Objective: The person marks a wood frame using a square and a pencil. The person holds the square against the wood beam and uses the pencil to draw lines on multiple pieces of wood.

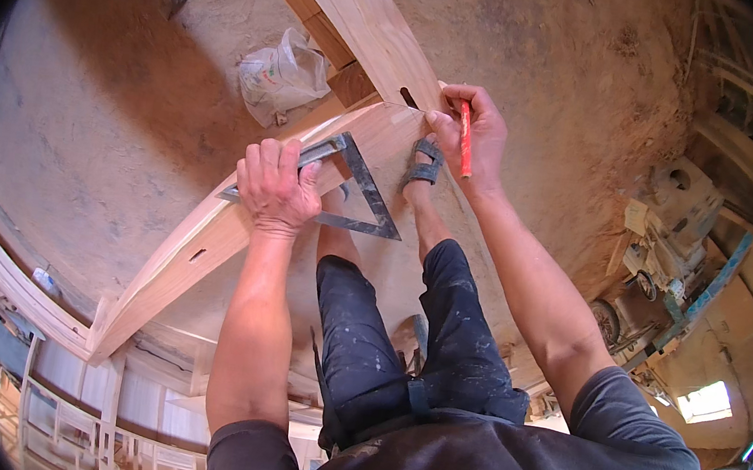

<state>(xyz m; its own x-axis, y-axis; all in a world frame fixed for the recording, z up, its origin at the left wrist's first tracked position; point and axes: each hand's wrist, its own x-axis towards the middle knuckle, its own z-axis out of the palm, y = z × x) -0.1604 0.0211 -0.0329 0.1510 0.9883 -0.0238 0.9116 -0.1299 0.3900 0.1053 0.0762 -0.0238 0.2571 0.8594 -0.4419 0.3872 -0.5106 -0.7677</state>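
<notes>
Curved plank (209, 233): slot (198, 255) is cut | metal square (366, 184): is gripped in left hand (278, 188) across plank | red pencil (466, 143): is pinched in right hand (484, 131) at plank's far end, unapplied to plank | marking done or left: cannot be told

Only illegible reddish print (270, 76) on the white bag (298, 73).
</notes>
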